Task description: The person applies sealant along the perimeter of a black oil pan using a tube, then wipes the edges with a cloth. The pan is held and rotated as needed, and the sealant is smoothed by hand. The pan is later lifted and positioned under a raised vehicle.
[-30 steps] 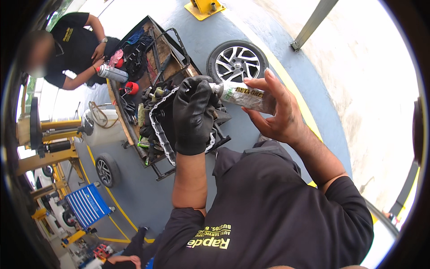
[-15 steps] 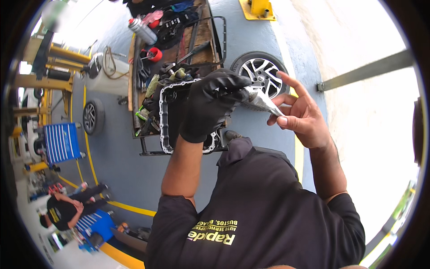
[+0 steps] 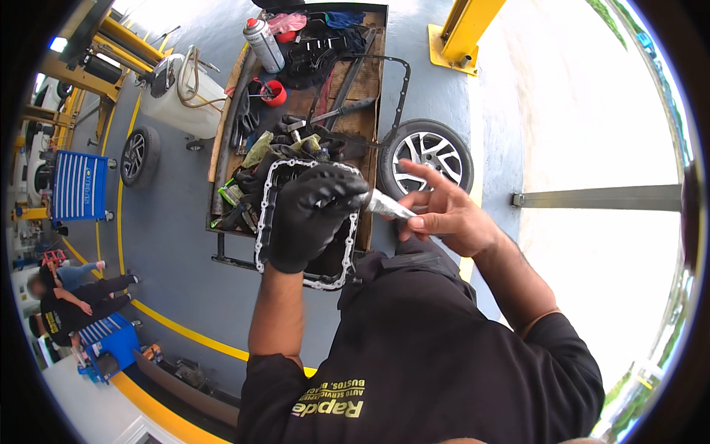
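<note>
A silver squeeze tube (image 3: 388, 206) is held between my two hands above the cart. My left hand (image 3: 314, 214), in a black glove, is closed round its one end and hides that part. My bare right hand (image 3: 451, 218) pinches the narrow flattened end between thumb and fingers, its index finger raised. Below and behind my left hand lies a dark oil pan (image 3: 346, 255) with a pale metal flange and bolt holes along its rim; the glove and forearm cover part of it.
The wooden-topped cart (image 3: 355, 85) carries a spray can (image 3: 264, 46), a red cup (image 3: 274, 93), rags and gloves. A thin black gasket (image 3: 405, 89) overhangs its right edge. Beside it lies a wheel (image 3: 429, 159). A yellow lift post (image 3: 462, 37) stands beyond. Two people are far left near blue tool cabinets (image 3: 80, 185).
Both hands have moved left and a little lower in the picture with the tube, as the view shifted. My right thumb and fingers stay at the tube's flattened end.
</note>
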Action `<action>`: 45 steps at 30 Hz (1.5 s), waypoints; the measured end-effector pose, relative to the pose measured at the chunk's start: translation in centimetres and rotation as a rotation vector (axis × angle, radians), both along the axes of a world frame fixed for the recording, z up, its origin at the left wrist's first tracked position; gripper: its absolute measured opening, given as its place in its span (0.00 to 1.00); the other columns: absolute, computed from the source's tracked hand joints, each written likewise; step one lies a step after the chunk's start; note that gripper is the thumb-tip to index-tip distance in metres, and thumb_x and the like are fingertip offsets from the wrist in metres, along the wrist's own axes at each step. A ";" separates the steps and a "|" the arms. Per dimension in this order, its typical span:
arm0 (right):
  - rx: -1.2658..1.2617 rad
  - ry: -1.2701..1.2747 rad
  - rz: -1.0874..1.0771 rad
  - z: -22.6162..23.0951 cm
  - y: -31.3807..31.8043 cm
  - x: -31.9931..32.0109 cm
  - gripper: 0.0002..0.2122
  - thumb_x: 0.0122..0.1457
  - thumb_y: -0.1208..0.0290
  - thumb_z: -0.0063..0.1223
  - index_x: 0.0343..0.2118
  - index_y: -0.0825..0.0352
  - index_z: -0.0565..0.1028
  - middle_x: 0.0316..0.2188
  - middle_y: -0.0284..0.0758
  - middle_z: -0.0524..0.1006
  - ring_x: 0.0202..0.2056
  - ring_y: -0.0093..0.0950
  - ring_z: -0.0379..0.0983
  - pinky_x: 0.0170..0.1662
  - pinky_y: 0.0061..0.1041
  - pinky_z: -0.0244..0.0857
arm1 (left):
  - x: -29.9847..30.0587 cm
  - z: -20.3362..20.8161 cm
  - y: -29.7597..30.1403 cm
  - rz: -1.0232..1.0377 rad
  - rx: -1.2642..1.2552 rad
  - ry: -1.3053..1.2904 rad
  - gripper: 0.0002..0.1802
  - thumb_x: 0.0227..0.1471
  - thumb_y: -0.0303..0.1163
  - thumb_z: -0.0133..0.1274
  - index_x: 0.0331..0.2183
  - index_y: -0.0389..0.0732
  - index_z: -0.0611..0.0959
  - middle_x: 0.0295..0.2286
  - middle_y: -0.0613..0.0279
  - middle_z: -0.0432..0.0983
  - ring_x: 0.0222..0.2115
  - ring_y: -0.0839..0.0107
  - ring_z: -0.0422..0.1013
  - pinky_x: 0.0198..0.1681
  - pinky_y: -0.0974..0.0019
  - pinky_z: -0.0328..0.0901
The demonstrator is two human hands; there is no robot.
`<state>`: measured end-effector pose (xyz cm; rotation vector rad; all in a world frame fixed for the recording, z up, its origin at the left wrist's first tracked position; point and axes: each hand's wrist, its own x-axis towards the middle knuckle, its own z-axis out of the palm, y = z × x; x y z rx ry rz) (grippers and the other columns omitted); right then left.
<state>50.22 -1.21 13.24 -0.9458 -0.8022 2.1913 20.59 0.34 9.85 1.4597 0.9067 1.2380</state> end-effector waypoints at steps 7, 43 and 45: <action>0.878 -0.531 0.153 -1.9 6.6 -1.9 0.58 0.63 0.79 0.76 0.85 0.60 0.39 0.55 0.44 0.86 0.61 0.34 0.83 0.70 0.41 0.73 | 0.1 -0.8 1.9 0.255 -0.444 -0.082 0.12 0.66 0.26 0.69 0.49 0.31 0.91 0.40 0.63 0.88 0.41 0.76 0.81 0.47 0.68 0.75; 1.350 -1.223 0.435 -18.7 37.6 -4.0 0.44 0.59 0.68 0.68 0.79 0.61 0.61 0.56 0.48 0.83 0.60 0.51 0.80 0.65 0.49 0.72 | -0.8 -8.2 -0.2 0.645 -0.551 -0.102 0.30 0.71 0.30 0.64 0.69 0.37 0.77 0.64 0.53 0.78 0.60 0.63 0.78 0.63 0.58 0.73; 1.476 -1.130 0.283 -19.6 39.8 -4.0 0.39 0.60 0.66 0.67 0.76 0.60 0.67 0.58 0.47 0.82 0.61 0.49 0.79 0.65 0.48 0.71 | -0.5 -7.5 0.1 0.734 -0.598 -0.096 0.31 0.69 0.28 0.65 0.68 0.35 0.77 0.63 0.54 0.78 0.60 0.66 0.77 0.64 0.61 0.72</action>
